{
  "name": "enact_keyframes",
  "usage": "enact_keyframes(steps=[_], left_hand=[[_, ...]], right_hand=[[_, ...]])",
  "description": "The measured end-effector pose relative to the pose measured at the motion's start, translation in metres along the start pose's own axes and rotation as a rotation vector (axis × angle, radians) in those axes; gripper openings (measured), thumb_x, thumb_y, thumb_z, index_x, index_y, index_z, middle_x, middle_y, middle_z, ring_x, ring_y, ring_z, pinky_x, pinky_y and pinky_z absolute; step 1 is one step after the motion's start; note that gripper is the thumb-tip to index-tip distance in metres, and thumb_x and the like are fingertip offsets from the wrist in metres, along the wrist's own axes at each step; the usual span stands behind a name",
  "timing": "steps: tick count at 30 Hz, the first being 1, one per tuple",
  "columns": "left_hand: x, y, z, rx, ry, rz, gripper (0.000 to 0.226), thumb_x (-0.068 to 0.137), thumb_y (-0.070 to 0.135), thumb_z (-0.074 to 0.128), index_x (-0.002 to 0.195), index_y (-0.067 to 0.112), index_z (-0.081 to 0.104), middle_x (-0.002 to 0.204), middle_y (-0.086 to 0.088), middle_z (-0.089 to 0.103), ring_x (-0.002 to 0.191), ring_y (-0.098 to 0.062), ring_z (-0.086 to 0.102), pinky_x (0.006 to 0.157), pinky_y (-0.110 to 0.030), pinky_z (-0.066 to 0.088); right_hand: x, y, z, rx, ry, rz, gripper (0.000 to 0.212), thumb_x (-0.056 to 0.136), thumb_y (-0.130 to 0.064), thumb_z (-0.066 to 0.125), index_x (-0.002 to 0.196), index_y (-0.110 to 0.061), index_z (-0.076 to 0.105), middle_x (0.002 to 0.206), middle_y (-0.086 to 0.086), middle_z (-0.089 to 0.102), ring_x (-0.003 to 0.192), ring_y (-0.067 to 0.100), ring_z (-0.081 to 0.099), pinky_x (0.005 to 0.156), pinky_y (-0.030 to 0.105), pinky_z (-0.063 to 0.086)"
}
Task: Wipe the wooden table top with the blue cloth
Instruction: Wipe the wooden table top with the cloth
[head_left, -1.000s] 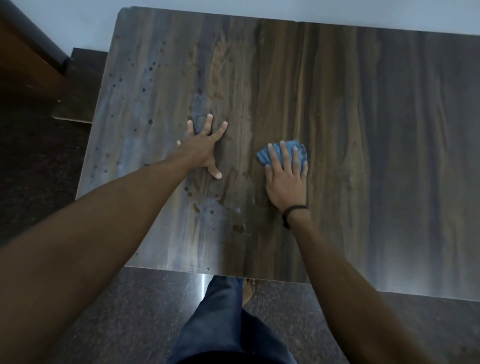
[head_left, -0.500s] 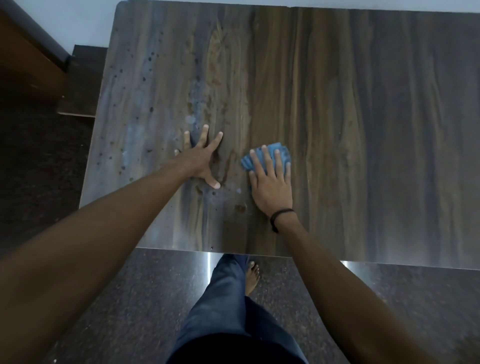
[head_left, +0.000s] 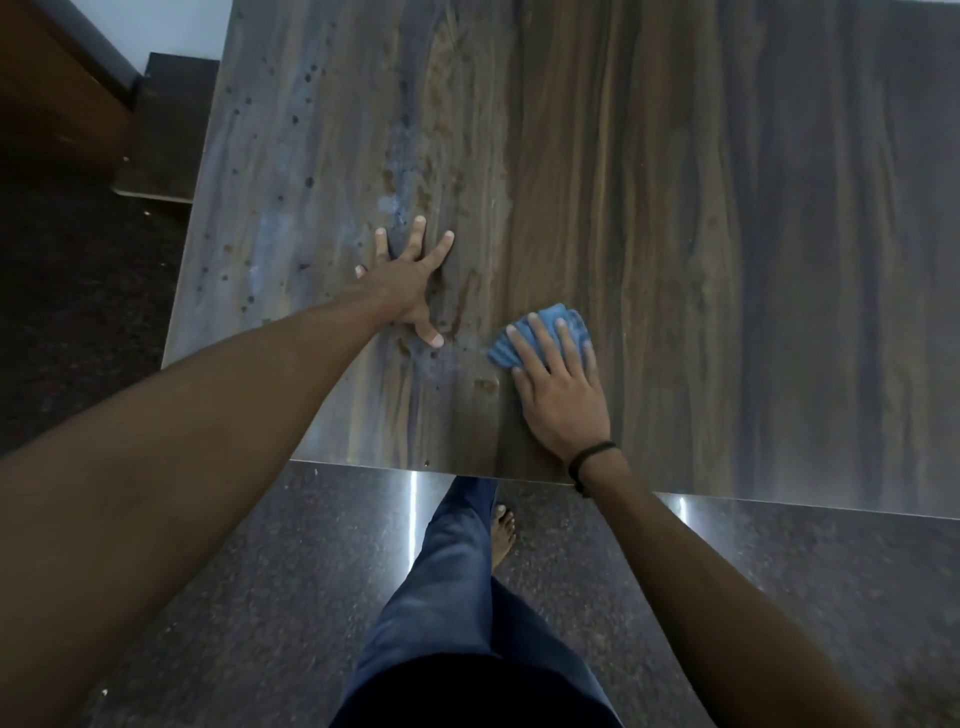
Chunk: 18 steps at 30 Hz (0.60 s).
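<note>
- The wooden table top (head_left: 727, 260) fills most of the view. Its near edge runs just behind the right wrist, and its left edge slants away towards the far left.
- To the right of both hands lies a wide stretch of bare dark wood grain, reaching the right border of the view and the far side.
- Left of the hands, the strip up to the left edge is narrower and is dotted with dark spots (head_left: 306, 130).
- The blue cloth (head_left: 570, 317) lies flat on the table near the near edge, roughly midway between the left edge and the middle of the top.
- The right hand (head_left: 561, 395) presses it down with straight, slightly spread fingers (head_left: 540, 338). They do not curl round it.
- The cloth shows beyond the fingertips on the far side and past the index finger on the left. The rest is hidden under the palm.
- It looks crumpled into a small wad, mid-blue, with folds fanning out to the left.
- The left hand (head_left: 408, 283) rests flat on the table, fingers splayed, just left of the cloth and a little farther away. It does not touch the cloth.
- Brownish smears (head_left: 485, 385) sit between the two hands, near the cloth's left side.
- A black band (head_left: 589, 460) circles the right wrist at the table's near edge.
- Below the edge are a dark speckled floor (head_left: 260, 571), a blue trouser leg (head_left: 457, 597) and a bare foot (head_left: 503, 535).
</note>
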<state>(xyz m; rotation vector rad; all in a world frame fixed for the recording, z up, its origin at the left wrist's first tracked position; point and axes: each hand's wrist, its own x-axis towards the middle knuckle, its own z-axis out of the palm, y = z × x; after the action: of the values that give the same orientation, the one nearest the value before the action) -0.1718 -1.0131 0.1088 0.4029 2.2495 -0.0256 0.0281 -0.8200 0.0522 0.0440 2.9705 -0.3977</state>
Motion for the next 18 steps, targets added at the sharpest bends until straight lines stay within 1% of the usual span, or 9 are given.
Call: enact_keyframes(steps=[3,5,6,8,10,11,13,16,18], left_hand=[[0.000,-0.002,-0.001,-0.006,0.009,0.017,0.149,0.056,0.051,0.092,0.149,0.046,-0.025,0.155,0.006,-0.041,0.143,-0.049,-0.025,0.107,-0.078,0.014],[0.000,-0.002,0.000,-0.006,0.010,0.016,0.150,0.055,0.051,0.092,0.149,0.046,-0.024,0.155,0.006,-0.041,0.143,-0.049,-0.025,0.107,-0.078,0.015],[0.000,-0.002,0.001,-0.005,0.011,0.017,0.150,0.054,0.051,0.092,0.149,0.046,-0.024,0.155,0.007,-0.041,0.143,-0.049,-0.025,0.106,-0.078,0.015],[0.000,-0.002,0.002,-0.008,0.021,0.011,0.150,0.054,0.050,0.093,0.149,0.047,-0.023,0.155,0.007,-0.041,0.143,-0.048,-0.026,0.107,-0.078,0.015],[0.001,-0.003,0.002,-0.011,0.022,0.001,0.150,0.053,0.050,0.093,0.149,0.047,-0.023,0.155,0.008,-0.041,0.143,-0.047,-0.027,0.107,-0.078,0.014],[0.002,-0.003,0.003,-0.012,0.022,0.000,0.151,0.053,0.050,0.093,0.149,0.048,-0.023,0.155,0.008,-0.041,0.143,-0.047,-0.027,0.107,-0.077,0.014],[0.005,-0.004,0.004,-0.009,0.025,0.002,0.151,0.052,0.051,0.093,0.148,0.049,-0.023,0.155,0.008,-0.041,0.143,-0.047,-0.027,0.106,-0.078,0.014],[0.007,-0.006,0.004,-0.015,0.028,0.011,0.153,0.048,0.054,0.093,0.148,0.051,-0.023,0.156,0.009,-0.040,0.143,-0.048,-0.026,0.104,-0.079,0.015],[0.004,-0.008,0.006,-0.019,0.039,0.010,0.153,0.046,0.057,0.092,0.147,0.052,-0.023,0.156,0.010,-0.038,0.144,-0.047,-0.025,0.105,-0.078,0.015]], right_hand=[[0.028,0.016,-0.009,0.058,0.028,0.142,0.053,0.108,-0.041,0.028,0.159,-0.033,0.018,0.168,-0.002,0.012,0.155,0.026,0.002,0.123,0.058,0.009],[0.046,0.003,-0.011,0.095,0.042,0.249,0.055,0.107,-0.040,0.028,0.160,-0.032,0.016,0.169,0.000,0.009,0.155,0.028,-0.001,0.123,0.058,0.004],[0.045,-0.009,-0.008,0.098,0.046,0.244,0.055,0.107,-0.040,0.029,0.160,-0.031,0.017,0.168,0.001,0.009,0.155,0.029,-0.001,0.124,0.058,0.003],[0.019,-0.026,0.003,0.043,0.038,0.090,0.055,0.107,-0.039,0.032,0.160,-0.029,0.020,0.168,0.003,0.013,0.155,0.031,0.004,0.123,0.058,0.007],[-0.023,-0.022,0.011,-0.024,0.017,-0.060,0.054,0.107,-0.039,0.033,0.159,-0.030,0.023,0.167,0.002,0.019,0.155,0.029,0.009,0.122,0.057,0.015],[-0.037,-0.012,0.011,-0.041,0.006,-0.085,0.053,0.107,-0.040,0.033,0.159,-0.031,0.024,0.166,0.000,0.020,0.155,0.027,0.011,0.122,0.056,0.017],[-0.036,0.006,0.007,-0.023,0.014,-0.034,0.053,0.107,-0.040,0.032,0.159,-0.031,0.023,0.167,-0.001,0.019,0.155,0.027,0.010,0.122,0.056,0.016],[0.000,0.000,-0.001,0.050,0.045,0.166,0.054,0.108,-0.040,0.030,0.160,-0.030,0.019,0.168,0.000,0.013,0.155,0.028,0.003,0.124,0.057,0.006],[0.007,-0.025,0.003,0.062,0.034,0.168,0.055,0.107,-0.040,0.029,0.160,-0.030,0.018,0.168,0.001,0.011,0.155,0.029,0.001,0.124,0.056,0.004]])
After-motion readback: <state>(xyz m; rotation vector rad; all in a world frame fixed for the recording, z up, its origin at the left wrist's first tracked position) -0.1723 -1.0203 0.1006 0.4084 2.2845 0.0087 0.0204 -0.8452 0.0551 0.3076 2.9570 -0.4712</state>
